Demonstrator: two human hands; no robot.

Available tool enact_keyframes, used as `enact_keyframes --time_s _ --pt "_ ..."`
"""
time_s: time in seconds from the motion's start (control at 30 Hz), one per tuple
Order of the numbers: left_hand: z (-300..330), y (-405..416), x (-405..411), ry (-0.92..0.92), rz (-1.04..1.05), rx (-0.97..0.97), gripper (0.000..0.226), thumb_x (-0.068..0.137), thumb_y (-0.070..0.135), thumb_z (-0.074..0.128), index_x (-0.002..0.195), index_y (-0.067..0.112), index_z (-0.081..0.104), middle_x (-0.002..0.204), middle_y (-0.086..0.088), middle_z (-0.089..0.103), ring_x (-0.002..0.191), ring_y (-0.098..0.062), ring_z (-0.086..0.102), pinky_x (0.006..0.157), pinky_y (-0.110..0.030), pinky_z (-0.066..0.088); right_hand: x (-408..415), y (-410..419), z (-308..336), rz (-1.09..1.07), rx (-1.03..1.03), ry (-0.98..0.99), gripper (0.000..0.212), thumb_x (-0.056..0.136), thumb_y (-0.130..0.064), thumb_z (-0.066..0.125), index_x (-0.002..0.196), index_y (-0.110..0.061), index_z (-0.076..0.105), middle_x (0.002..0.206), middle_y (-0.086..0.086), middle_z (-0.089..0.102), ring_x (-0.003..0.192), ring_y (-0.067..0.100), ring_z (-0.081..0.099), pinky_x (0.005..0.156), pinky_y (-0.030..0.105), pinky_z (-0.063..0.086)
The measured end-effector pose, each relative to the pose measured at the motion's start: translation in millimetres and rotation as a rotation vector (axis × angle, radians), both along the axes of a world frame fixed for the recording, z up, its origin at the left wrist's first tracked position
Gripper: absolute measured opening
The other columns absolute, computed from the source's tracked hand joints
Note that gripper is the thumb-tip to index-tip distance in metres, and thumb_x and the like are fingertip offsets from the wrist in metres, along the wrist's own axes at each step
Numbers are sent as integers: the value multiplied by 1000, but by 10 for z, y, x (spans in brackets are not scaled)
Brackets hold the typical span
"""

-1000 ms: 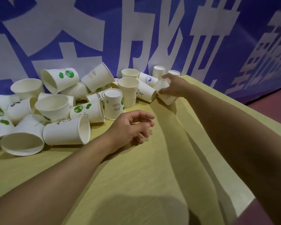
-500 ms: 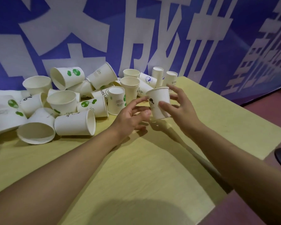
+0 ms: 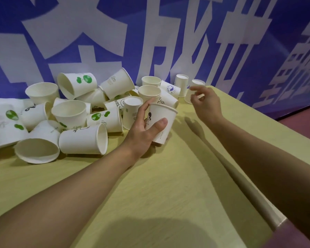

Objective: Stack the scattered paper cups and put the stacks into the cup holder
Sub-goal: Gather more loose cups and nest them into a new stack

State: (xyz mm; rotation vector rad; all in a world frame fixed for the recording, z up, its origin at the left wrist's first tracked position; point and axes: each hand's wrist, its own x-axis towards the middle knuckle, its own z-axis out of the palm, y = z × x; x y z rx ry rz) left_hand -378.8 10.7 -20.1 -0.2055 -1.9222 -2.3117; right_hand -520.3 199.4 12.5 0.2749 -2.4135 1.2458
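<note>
My left hand (image 3: 145,131) grips a small white paper cup (image 3: 164,115) with a dark print, upright and mouth up, just above the yellow table (image 3: 168,194). My right hand (image 3: 205,102) hovers further back with loosely curled fingers and holds nothing. Just behind its fingers stands an upturned small cup (image 3: 195,85); whether they touch I cannot tell. Several more white cups lie scattered in a pile (image 3: 75,115) to the left, some on their sides, some with green prints. No cup holder shows.
A blue banner with large white characters (image 3: 150,42) hangs right behind the pile. The table's right edge (image 3: 279,224) runs diagonally, with reddish floor (image 3: 304,126) beyond. An upturned cup (image 3: 181,84) and a lying cup with a blue logo (image 3: 170,89) sit at the back.
My right hand picked a small cup at the back, brought it forward and passed it to my left hand. My right hand then let go and moved back toward the rear cups.
</note>
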Motion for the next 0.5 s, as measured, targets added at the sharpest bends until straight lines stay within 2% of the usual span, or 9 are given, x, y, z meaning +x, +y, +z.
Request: enact_keyframes --time_s 0.07,0.13,0.3,0.4,0.5 --pt "-21 -5 -16 6 -15 12 64 92 24 72 143 46 40 128 -16 60 85 -29 72 65 -34 58 -334 73 12 -100 133 -2 32 98 -23 62 129 -28 65 131 1 55 116 18 55 100 31 44" --pt "-42 -17 -35 9 -27 -3 68 89 29 75 144 48 39 126 -16 61 85 -30 73 65 -33 58 -547 113 28 -181 192 7 35 97 -24 64 132 -28 62 141 1 50 128 23 47 107 33 39" --pt "-63 -50 -81 -11 -35 -4 70 84 34 72 143 50 39 122 -14 63 83 -30 73 64 -34 57 -818 154 14 -226 263 -39 37 96 -26 66 133 -22 64 146 2 47 130 27 43 110 37 37" --pt "-77 -52 -91 -7 -31 -10 73 82 35 73 145 48 39 119 -11 65 83 -30 73 68 -39 59 -828 156 25 -253 188 -10 27 94 -27 69 119 -19 70 142 1 51 125 25 47 106 34 41" --pt "-84 -52 -77 9 -26 -46 73 73 45 78 137 57 45 122 -7 66 94 -34 73 76 -43 60 -686 170 63 -233 150 6 20 92 -29 71 108 -18 73 144 0 52 128 22 46 105 31 40"
